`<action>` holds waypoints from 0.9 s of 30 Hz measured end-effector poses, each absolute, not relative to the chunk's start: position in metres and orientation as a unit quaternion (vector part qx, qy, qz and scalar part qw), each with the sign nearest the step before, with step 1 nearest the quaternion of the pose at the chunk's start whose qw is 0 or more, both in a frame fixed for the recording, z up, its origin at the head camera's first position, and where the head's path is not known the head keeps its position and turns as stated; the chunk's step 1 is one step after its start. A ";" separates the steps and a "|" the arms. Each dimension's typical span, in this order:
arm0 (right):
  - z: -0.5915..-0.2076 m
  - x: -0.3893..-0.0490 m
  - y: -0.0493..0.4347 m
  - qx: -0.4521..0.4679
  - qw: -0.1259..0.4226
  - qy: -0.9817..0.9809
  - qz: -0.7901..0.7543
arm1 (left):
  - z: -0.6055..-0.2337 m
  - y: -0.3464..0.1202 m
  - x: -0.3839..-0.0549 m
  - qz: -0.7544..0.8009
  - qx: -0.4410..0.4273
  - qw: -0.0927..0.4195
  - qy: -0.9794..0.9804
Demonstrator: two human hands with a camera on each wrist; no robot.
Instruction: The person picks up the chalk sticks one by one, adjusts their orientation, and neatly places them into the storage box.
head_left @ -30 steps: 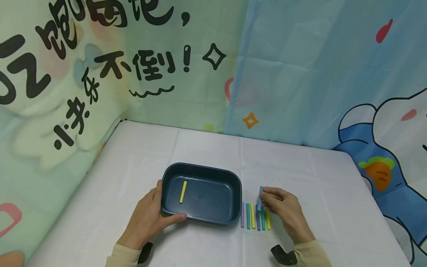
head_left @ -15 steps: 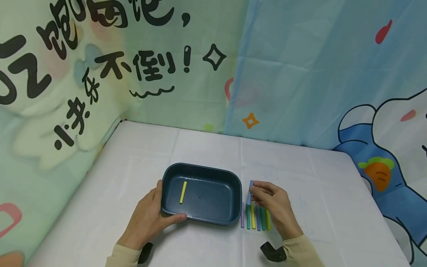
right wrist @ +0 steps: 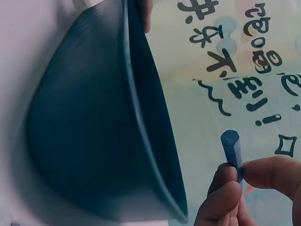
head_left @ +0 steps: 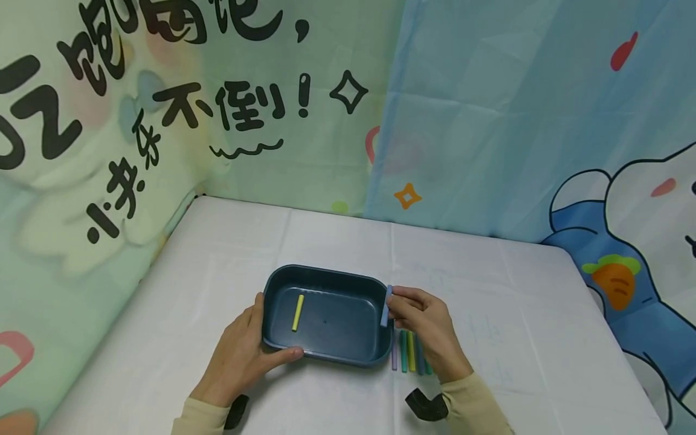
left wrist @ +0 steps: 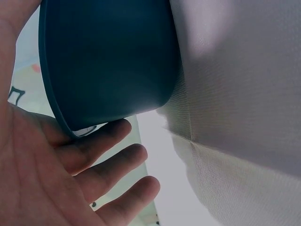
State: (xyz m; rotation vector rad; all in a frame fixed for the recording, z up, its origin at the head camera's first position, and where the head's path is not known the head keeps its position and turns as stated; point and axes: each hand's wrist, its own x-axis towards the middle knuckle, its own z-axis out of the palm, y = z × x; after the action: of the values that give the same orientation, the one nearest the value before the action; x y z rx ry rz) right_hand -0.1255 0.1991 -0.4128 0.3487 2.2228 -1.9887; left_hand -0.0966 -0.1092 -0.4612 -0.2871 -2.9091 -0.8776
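Note:
My left hand [head_left: 241, 356] holds a dark blue tray [head_left: 337, 329] at its left near corner, thumb along the near rim and fingers at the left side. In the left wrist view several fingers [left wrist: 113, 176] spread below the tray's wall. My right hand [head_left: 426, 326] pinches a blue chalk stick [head_left: 386, 307] between thumb and fingertips, over the tray's right rim. The right wrist view shows that chalk [right wrist: 232, 150] sticking up from the fingers beside the tray's outer wall [right wrist: 89, 127]. Inside the tray, toward the left, lies one yellow chalk stick [head_left: 297, 313].
Right of the tray, several chalk sticks lie in a row on the white tablecloth [head_left: 478, 284], among them a purple stick [head_left: 394, 353], a green stick [head_left: 404, 353] and a yellow stick [head_left: 411, 353]. My right hand hides part of the row. Printed curtains [head_left: 462, 121] stand behind the table.
My right hand has carried the blue chalk stick leftward from above the row to the tray's right rim. The left hand and the tray have stayed in place.

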 end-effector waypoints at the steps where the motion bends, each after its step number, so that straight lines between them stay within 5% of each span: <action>1: -0.413 -0.126 0.197 0.113 0.069 0.737 -0.663 | -0.461 -0.109 -0.097 -0.287 -0.094 0.046 -0.952; 27: -0.414 -0.136 0.152 0.085 0.057 0.723 -0.684 | -0.462 -0.109 -0.096 -0.288 -0.092 0.046 -0.952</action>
State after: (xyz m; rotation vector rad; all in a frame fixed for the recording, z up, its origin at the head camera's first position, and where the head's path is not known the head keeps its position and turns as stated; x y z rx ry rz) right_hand -0.1358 0.1517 -0.4142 0.2575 2.1907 -2.0723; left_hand -0.0956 -0.1087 -0.4616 -0.2802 -2.9073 -0.8791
